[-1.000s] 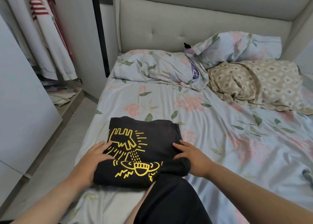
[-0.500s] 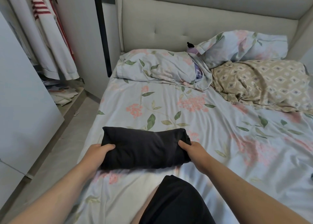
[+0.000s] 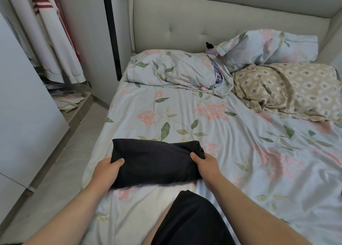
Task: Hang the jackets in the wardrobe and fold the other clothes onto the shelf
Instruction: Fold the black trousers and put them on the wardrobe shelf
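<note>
On the near part of the bed (image 3: 240,152), close to its left edge, lies the black garment (image 3: 155,163), folded into a thick, wide bundle with its long side running left to right. It rests on the flowered sheet, though its near edge seems slightly raised.

The left hand (image 3: 105,172) holds the bundle's left end, thumb on top of the cloth and fingers tucked out of sight beneath it, so its grip is clamped on the garment. The right hand (image 3: 205,166) holds the right end the same way, thumb pressed on top and fingers hidden under the fold, and its grip is likewise clamped on the garment. Both forearms reach in from the bottom corners. Between them a leg in black shorts (image 3: 190,220) rests on the bed just in front of the bundle.

Farther up the bed, two flowered pillows (image 3: 175,69) (image 3: 268,48) lie against the padded headboard (image 3: 203,22). A small purple thing with a black top (image 3: 210,48) shows between them. A beige patterned blanket (image 3: 288,89) lies crumpled on the right, just beside the pillows.

At the left stands the wardrobe. Its pale door (image 3: 24,106) fills the near left side, and white clothes with red stripes (image 3: 55,46) hang inside. Loose papers (image 3: 66,100) lie on its bottom beneath them. A strip of grey floor (image 3: 61,170) runs between wardrobe and bed.
</note>
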A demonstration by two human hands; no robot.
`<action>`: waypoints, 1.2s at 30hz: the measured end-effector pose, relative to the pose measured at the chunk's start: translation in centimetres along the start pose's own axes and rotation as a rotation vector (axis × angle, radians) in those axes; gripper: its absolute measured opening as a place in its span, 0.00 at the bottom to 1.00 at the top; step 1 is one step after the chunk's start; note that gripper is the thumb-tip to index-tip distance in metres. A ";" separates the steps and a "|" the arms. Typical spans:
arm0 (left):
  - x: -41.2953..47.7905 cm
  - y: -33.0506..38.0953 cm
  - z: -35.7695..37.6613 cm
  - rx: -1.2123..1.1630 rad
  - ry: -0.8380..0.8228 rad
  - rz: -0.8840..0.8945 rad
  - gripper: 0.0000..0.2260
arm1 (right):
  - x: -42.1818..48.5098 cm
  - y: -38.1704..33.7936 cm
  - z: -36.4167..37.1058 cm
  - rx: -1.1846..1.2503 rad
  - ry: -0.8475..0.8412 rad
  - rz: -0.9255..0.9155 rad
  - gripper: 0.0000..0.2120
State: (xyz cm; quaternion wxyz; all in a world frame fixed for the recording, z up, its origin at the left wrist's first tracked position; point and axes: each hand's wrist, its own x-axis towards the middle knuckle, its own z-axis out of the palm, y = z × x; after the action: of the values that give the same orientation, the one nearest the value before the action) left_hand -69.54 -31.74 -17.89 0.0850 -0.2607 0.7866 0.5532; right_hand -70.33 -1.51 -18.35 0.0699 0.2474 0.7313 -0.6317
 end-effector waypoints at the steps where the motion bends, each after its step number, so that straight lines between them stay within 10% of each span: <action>1: -0.4 -0.1 0.1 0.078 0.093 0.059 0.08 | 0.1 0.0 0.3 -0.057 0.018 -0.022 0.03; 4: -2.2 -0.4 0.8 0.564 0.421 0.710 0.18 | 0.0 -0.3 0.7 -0.135 0.065 -0.078 0.05; 6: -3.0 0.0 2.3 0.812 0.223 1.164 0.26 | -0.1 -0.2 0.7 -0.136 0.089 -0.098 0.06; 9: -2.4 0.9 4.4 1.103 -0.020 0.964 0.32 | -0.9 -0.4 1.2 -0.290 0.119 -0.153 0.08; 12: -0.9 0.3 5.5 1.164 -0.020 0.784 0.34 | -2.1 -1.4 2.5 -0.924 0.409 -0.642 0.26; 15: -0.2 0.2 6.4 1.201 -0.005 0.761 0.35 | -2.2 -1.9 4.6 -1.145 0.095 -1.090 0.28; 18: 0.4 -0.3 6.3 1.179 -0.024 0.792 0.36 | -0.9 -0.8 4.9 -1.315 -0.214 -0.820 0.31; 36: 4.9 -1.3 7.6 1.103 -0.131 0.717 0.42 | 4.2 3.0 5.7 -1.345 -0.206 -0.760 0.38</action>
State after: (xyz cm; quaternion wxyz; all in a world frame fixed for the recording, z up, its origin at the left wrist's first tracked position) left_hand -74.19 -26.68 -23.87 0.0643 0.1333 0.9859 0.0780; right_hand -73.83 -5.62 -23.82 0.0512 -0.1759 0.9817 -0.0529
